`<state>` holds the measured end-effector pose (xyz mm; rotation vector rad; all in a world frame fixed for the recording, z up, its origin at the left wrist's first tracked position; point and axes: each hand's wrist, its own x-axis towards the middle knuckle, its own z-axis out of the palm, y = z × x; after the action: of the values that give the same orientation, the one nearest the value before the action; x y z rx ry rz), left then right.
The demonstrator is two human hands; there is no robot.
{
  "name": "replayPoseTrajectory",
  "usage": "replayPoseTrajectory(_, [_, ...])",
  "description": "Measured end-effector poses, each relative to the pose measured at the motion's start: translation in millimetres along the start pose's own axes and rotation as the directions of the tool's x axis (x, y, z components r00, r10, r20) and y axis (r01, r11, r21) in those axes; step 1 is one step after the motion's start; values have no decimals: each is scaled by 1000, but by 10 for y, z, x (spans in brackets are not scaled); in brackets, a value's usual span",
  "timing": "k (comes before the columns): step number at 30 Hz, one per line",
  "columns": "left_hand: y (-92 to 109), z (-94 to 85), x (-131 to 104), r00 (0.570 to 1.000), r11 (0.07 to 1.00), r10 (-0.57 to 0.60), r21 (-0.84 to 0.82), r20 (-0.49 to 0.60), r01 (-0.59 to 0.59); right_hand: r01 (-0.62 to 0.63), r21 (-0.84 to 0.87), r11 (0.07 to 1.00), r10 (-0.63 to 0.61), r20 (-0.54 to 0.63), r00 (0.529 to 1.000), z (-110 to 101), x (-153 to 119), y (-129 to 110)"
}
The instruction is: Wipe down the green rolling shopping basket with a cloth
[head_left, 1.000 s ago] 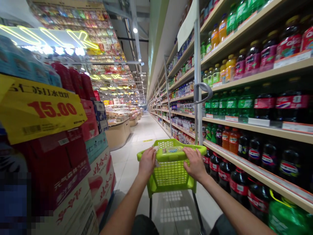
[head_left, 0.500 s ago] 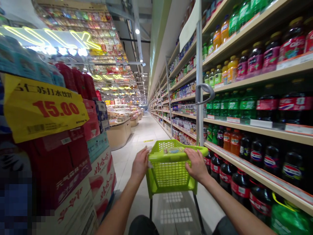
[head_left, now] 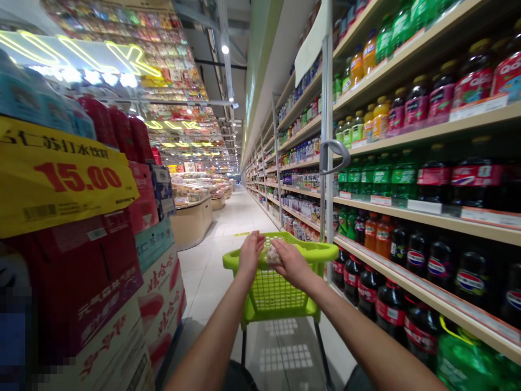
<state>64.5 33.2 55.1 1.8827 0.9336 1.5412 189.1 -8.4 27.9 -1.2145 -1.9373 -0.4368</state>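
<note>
My right hand (head_left: 290, 262) is closed around a crumpled whitish tissue (head_left: 273, 255), its exact material hard to make out, over the handle side of the green shopping cart (head_left: 280, 296). Just to its left, my left hand (head_left: 251, 253) is raised with loosely bent fingers apart and nothing visible in them. Both hands are in front of the cart's handle (head_left: 319, 253) and cover its middle; whether either one touches it I cannot tell. The cart stands directly before me on the tiled floor, its mesh basket facing me.
Drink shelves (head_left: 401, 206) with many bottles run along the right, with a grey metal post (head_left: 326, 125) near the cart. Stacked drink cartons (head_left: 158, 293) under a yellow price sign (head_left: 65, 176) crowd the left. Beyond stands a curved display counter (head_left: 191, 224) beside the aisle floor (head_left: 234, 214).
Both hands have left the cart handle and come together near its middle. The whitish tissue, previously at my left hand, is now in my right. The view has shifted slightly.
</note>
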Motion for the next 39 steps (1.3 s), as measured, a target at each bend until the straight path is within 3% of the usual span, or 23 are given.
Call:
replayPoseTrajectory(1, [-38, -70, 10, 999, 992, 23, 127, -40, -17, -6, 21, 1000, 6, 7, 1000, 17, 37, 19])
replayPoseTrajectory(3, [-126, -206, -2, 997, 923, 77, 379, -19, -64, -37, 59, 998, 39, -37, 999, 45, 117, 19])
replayPoseTrajectory(6, [-214, -314, -84, 984, 797, 109, 580, 140, -171, -49, 67, 997, 53, -58, 997, 69, 191, -34])
replayPoseTrajectory(9, [-223, -347, -154, 959, 642, 104, 719, 262, -266, 11, 45, 999, -11, -8, 1000, 14, 60, 57])
replayPoseTrajectory(12, [-211, -394, -166, 949, 591, 91, 751, 302, -295, -66, 12, 998, 67, -71, 995, -204, -227, 441])
replayPoseTrajectory(14, [-212, -428, -162, 954, 588, 86, 758, 288, -282, -214, -28, 977, 210, -107, 972, -407, -372, 785])
replayPoseTrajectory(16, [-214, -448, -165, 961, 582, 77, 770, 267, -260, -346, -83, 935, 335, -121, 934, -573, -424, 1067])
replayPoseTrajectory(18, [-213, -450, -176, 961, 579, 70, 774, 268, -258, -419, -111, 901, 405, -125, 906, -639, -403, 1182])
replayPoseTrajectory(20, [-209, -440, -190, 957, 578, 67, 771, 281, -267, -437, -109, 893, 425, -117, 898, -584, -354, 1086])
replayPoseTrajectory(22, [-207, -435, -200, 956, 574, 64, 773, 286, -269, -380, -82, 921, 372, -101, 923, -437, -314, 828])
replayPoseTrajectory(25, [-215, -459, -201, 956, 569, 66, 776, 285, -271, -124, -20, 992, 121, -101, 988, -204, -291, 437])
replayPoseTrajectory(27, [-229, -494, -193, 954, 577, 69, 768, 292, -277, -2, 1, 1000, 2, -118, 993, -161, -309, 387])
replayPoseTrajectory(28, [-237, -513, -188, 952, 583, 69, 762, 298, -281, -8, 5, 1000, 9, -124, 992, -190, -328, 448])
replayPoseTrajectory(30, [-251, -544, -182, 951, 593, 67, 754, 303, -283, -163, 11, 987, 163, -140, 977, -333, -375, 688])
replayPoseTrajectory(32, [-260, -555, -182, 954, 595, 69, 755, 291, -274, -347, 13, 938, 344, -161, 925, -509, -414, 940])
replayPoseTrajectory(34, [-260, -549, -186, 958, 595, 72, 759, 277, -264, -431, 16, 902, 427, -169, 888, -602, -425, 1024])
replayPoseTrajectory(36, [-255, -536, -193, 956, 590, 69, 761, 284, -269, -370, 39, 928, 371, -153, 916, -542, -405, 866])
replayPoseTrajectory(39, [-250, -534, -201, 949, 580, 67, 762, 308, -289, -109, 80, 991, 119, -133, 984, -255, -345, 382])
